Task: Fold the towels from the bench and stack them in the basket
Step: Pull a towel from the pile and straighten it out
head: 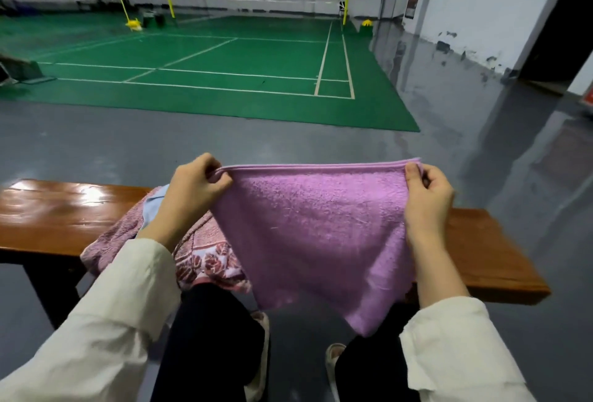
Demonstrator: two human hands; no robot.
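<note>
A purple towel [317,234] hangs doubled over in the air above the wooden bench [61,212]. My left hand [192,186] pinches its upper left corner and my right hand [426,196] pinches its upper right corner, so the top edge is stretched straight between them. The towel's lower end droops to a point in front of my knees. Behind my left arm, a pink patterned towel [205,254] with a light blue one [154,209] lies crumpled on the bench. No basket is in view.
The bench runs left to right in front of me, its right end [500,267] bare. Beyond it is grey floor [288,141] and a green badminton court [224,74] with nets. My legs and shoes [333,356] are below the towel.
</note>
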